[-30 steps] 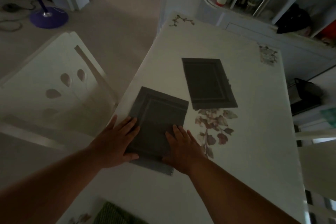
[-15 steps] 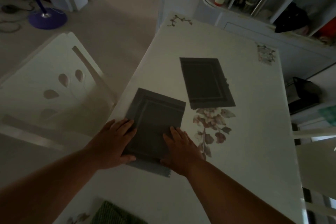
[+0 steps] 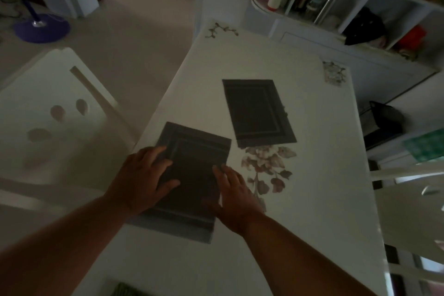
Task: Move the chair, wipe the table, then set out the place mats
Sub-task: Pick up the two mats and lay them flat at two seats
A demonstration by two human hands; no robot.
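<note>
Two dark grey place mats lie on the white table (image 3: 312, 199) with its flower print. The near mat (image 3: 194, 163) sits by the table's left edge, a lighter strip showing along its near side. My left hand (image 3: 144, 178) presses flat on its left edge, and my right hand (image 3: 234, 193) rests flat on its right edge, fingers spread. The far mat (image 3: 257, 113) lies untouched toward the middle of the table. A white chair (image 3: 55, 127) with leaf-shaped cut-outs stands left of the table.
A green cloth (image 3: 125, 291) peeks in at the table's near edge. Another white chair (image 3: 408, 204) stands at the right. Behind the table are a white cabinet and shelves (image 3: 360, 19) with bottles. A purple lamp base (image 3: 42, 27) stands on the floor at far left.
Both hands have slid slightly toward me along the near mat's side edges, staying flat on it. The mat has barely shifted; the far mat is unmoved.
</note>
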